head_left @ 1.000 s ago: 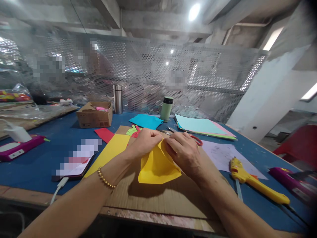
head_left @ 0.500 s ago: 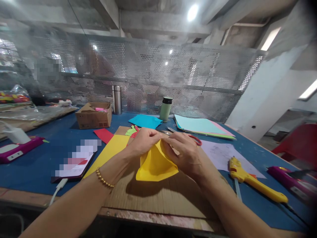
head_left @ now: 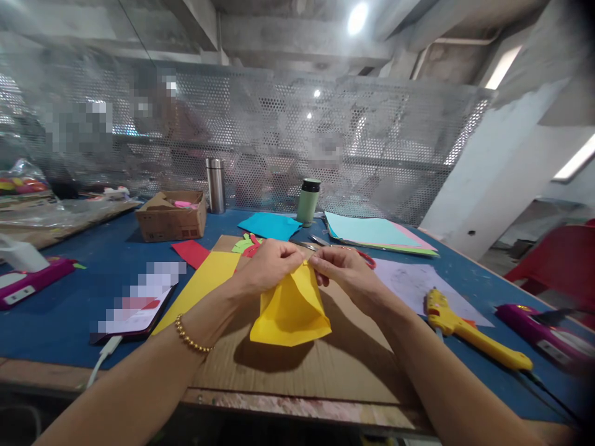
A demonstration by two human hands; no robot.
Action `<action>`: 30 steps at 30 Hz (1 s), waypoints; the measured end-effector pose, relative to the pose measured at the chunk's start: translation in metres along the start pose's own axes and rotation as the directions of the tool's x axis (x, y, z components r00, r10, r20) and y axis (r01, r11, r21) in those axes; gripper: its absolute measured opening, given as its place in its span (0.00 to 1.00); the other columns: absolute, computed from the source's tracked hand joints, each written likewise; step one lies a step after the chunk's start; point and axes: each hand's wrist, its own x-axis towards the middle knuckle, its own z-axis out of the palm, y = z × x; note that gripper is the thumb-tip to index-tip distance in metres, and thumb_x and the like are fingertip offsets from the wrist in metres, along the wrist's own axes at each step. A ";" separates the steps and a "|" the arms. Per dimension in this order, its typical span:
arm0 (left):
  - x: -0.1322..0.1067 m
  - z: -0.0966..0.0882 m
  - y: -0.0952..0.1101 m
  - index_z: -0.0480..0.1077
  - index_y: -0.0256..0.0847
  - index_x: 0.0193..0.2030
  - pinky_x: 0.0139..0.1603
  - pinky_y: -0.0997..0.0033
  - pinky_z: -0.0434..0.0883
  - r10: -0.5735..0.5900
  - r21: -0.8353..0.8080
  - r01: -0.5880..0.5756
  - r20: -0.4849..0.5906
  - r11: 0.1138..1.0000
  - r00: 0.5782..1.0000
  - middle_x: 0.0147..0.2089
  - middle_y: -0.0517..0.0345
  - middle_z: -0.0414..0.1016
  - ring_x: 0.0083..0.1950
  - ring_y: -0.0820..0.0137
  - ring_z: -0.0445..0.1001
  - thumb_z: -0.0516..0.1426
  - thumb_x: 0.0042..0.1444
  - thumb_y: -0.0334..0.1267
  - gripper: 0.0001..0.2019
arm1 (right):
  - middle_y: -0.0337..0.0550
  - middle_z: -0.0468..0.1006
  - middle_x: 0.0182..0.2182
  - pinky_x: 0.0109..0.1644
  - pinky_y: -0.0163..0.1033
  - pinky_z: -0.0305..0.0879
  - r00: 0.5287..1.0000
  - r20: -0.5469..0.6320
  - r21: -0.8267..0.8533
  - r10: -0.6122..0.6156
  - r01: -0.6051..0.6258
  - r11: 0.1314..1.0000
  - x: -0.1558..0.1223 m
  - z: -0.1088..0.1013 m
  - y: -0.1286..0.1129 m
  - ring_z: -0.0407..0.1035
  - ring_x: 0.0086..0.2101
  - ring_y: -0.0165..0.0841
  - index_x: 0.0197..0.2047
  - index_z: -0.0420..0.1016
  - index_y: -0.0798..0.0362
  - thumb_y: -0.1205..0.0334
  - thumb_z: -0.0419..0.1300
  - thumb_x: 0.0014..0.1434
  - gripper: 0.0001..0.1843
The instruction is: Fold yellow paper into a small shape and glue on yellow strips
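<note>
A folded yellow paper shape [head_left: 292, 313], wide at the bottom and narrowing upward, hangs over the cardboard sheet [head_left: 260, 378]. My left hand [head_left: 272, 266] is closed, pinching its top edge, with a gold bead bracelet [head_left: 188, 337] on that wrist. Beside it, my right hand [head_left: 341, 266] pinches the top corner of the same paper between thumb and fingers. Just beyond the hands lie scissors [head_left: 365, 257] with red handles, partly hidden. Red and green paper cutouts [head_left: 244, 244] are behind my left hand.
A yellow glue gun [head_left: 478, 337] lies at right on lilac paper [head_left: 418, 285]. At left are a phone [head_left: 144, 303] on a cable and a purple power strip [head_left: 37, 282]. Behind stand a cardboard box [head_left: 171, 217], a steel flask [head_left: 215, 186], a green bottle [head_left: 308, 203] and coloured sheets [head_left: 376, 232].
My right hand has shifted slightly right and its grip has drawn back to the paper's top corner, showing more of the paper's right side. My left hand keeps its pinch.
</note>
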 end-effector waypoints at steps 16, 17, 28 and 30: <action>-0.002 0.003 0.001 0.66 0.40 0.26 0.26 0.75 0.61 -0.068 -0.023 0.069 0.019 0.997 0.997 0.27 0.61 0.71 0.27 0.73 0.69 0.56 0.57 0.45 0.13 | 0.36 0.68 0.25 0.33 0.37 0.58 1.000 0.028 0.059 0.008 -0.010 0.998 0.000 0.003 0.001 0.61 0.27 0.28 0.29 0.70 0.53 0.41 0.66 0.58 0.23; -0.002 0.003 0.002 0.66 0.40 0.26 0.26 0.74 0.62 -0.055 -0.034 0.056 0.024 0.998 0.998 0.27 0.61 0.71 0.27 0.72 0.70 0.55 0.57 0.46 0.13 | 0.37 0.68 0.25 0.33 0.37 0.58 0.999 0.047 0.045 -0.001 -0.001 0.999 -0.001 0.002 0.001 0.61 0.28 0.29 0.28 0.70 0.53 0.41 0.63 0.60 0.23; -0.003 0.002 0.008 0.67 0.40 0.27 0.27 0.74 0.60 -0.018 -0.034 0.020 0.052 0.999 0.998 0.28 0.60 0.69 0.28 0.73 0.66 0.56 0.59 0.51 0.17 | 0.36 0.66 0.25 0.32 0.36 0.58 0.999 0.024 0.023 0.023 -0.024 0.999 0.001 0.004 -0.001 0.60 0.28 0.29 0.28 0.72 0.53 0.49 0.65 0.56 0.17; -0.003 0.003 0.007 0.66 0.40 0.27 0.26 0.74 0.60 -0.045 -0.076 0.049 0.050 0.996 0.998 0.28 0.60 0.69 0.27 0.73 0.66 0.56 0.59 0.53 0.18 | 0.36 0.67 0.25 0.33 0.36 0.57 1.000 0.005 0.025 0.022 -0.022 0.999 0.001 0.004 0.000 0.59 0.28 0.28 0.28 0.71 0.53 0.52 0.64 0.57 0.14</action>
